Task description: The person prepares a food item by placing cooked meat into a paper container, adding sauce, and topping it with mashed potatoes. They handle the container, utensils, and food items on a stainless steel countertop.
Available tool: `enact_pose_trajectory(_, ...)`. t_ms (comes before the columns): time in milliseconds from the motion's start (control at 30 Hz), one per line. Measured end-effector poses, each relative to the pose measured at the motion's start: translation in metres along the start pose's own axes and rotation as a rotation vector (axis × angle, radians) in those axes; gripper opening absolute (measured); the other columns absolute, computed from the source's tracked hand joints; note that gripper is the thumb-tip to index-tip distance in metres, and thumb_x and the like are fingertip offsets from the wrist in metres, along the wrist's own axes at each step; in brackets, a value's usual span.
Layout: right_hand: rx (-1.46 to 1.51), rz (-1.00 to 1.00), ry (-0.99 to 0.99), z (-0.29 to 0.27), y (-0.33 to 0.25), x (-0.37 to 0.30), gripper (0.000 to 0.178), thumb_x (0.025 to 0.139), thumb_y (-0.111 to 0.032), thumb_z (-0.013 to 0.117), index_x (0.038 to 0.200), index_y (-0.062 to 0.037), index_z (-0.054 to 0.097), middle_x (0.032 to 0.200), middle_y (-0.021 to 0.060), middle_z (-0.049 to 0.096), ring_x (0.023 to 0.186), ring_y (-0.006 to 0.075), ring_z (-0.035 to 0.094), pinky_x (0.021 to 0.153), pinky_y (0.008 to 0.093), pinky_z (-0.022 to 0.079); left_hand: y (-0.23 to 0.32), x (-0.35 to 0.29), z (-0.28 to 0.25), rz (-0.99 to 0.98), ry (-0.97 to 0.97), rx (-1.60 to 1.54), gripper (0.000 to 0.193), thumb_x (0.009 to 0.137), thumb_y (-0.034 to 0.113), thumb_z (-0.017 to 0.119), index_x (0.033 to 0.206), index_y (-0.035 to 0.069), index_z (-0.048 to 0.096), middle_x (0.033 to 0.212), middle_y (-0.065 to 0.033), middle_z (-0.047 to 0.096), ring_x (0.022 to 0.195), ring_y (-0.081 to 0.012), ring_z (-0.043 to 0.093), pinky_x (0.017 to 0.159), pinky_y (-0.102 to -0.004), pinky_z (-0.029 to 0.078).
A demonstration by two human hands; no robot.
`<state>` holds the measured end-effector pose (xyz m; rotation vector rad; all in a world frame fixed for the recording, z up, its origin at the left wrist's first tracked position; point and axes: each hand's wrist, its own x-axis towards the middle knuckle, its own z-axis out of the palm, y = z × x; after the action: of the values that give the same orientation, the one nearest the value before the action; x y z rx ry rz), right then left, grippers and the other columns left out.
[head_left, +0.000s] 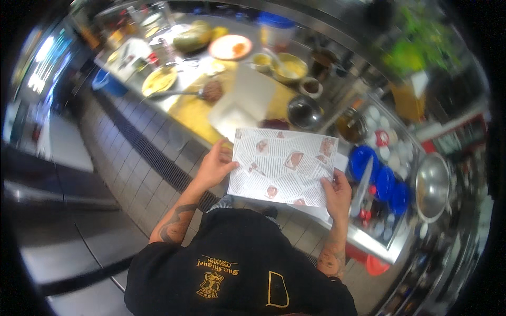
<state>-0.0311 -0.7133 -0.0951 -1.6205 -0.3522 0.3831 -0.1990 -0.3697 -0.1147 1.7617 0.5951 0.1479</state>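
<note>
A white sheet of food wrapping paper [279, 166], printed with dark lines and reddish-brown pictures, is stretched out in front of my body. My left hand [215, 164] pinches its left edge, thumb on the front. At the right edge my right hand [337, 194] grips it, thumb on top and fingers mostly hidden behind. Just beyond the paper an open white takeaway box [253, 89] lies on a yellow cutting board [192, 113]. Left of the box rests a dark-handled utensil [176, 94] with a brown mass [213, 91] at its end.
Farther back stand an orange-rimmed plate [230, 47], a yellow bowl [290, 68] and a dark round bowl [304, 110]. To the right, a metal tray holds blue lids [363, 162], a knife [363, 184] and several white rounded items. A steel bowl [432, 187] stands beyond it.
</note>
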Motion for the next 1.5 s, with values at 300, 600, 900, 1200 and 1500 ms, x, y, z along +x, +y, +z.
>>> enact_pose_trajectory(300,-0.578,-0.513,-0.722,0.168,-0.091,0.040,0.033,0.093,-0.001,0.071,0.126,-0.0003,0.067,0.106,0.0129,0.075,0.095,0.0206,0.072,0.088,0.0330,0.055,0.018,-0.036,-0.096,0.576,0.138,0.351,0.085,0.081,0.027,0.087,0.152,0.006,0.047,0.150,-0.0194,0.053,0.139,-0.0342,0.052,0.115,-0.0439,0.043)
enact_pose_trajectory(600,-0.847,-0.490,-0.983,0.419,-0.142,0.044,0.037,0.090,-0.003,0.070,0.127,-0.0044,0.067,0.106,0.0183,0.074,0.096,0.0317,0.073,0.085,0.0407,0.056,-0.093,-0.030,-0.293,0.414,-0.027,-0.024,0.016,0.094,0.013,0.076,0.106,0.002,0.074,0.100,-0.0043,0.075,0.093,-0.0134,0.068,0.085,-0.0283,0.054)
enact_pose_trajectory(900,-0.752,-0.463,-0.970,0.635,-0.143,0.111,0.043,0.090,-0.006,0.069,0.132,-0.0061,0.065,0.114,0.0185,0.074,0.106,0.0306,0.072,0.094,0.0420,0.055,-0.144,-0.034,-0.491,0.272,0.277,-0.175,0.016,0.096,0.004,0.071,0.112,0.002,0.073,0.098,-0.0023,0.076,0.090,-0.0091,0.068,0.079,-0.0254,0.054)
enact_pose_trajectory(1200,0.000,-0.487,-0.588,0.791,-0.088,0.193,0.062,0.090,-0.005,0.076,0.145,-0.0022,0.047,0.136,0.0177,0.062,0.105,0.0188,0.069,0.089,0.0331,0.056,-0.161,0.040,-0.617,0.285,0.581,-0.486,0.018,0.103,0.013,0.066,0.113,-0.001,0.072,0.103,-0.0073,0.076,0.088,-0.0093,0.068,0.079,-0.0252,0.055)
enact_pose_trajectory(1500,-0.076,-0.353,-0.370,0.792,-0.074,0.182,0.014,0.098,-0.002,0.067,0.110,0.0013,0.071,0.095,0.0046,0.073,0.090,0.0126,0.068,0.081,0.0282,0.055,-0.162,0.071,-0.640,0.439,0.618,-0.513,0.026,0.103,0.004,0.063,0.128,-0.003,0.059,0.109,-0.0142,0.075,0.096,-0.0129,0.069,0.085,-0.0257,0.055)
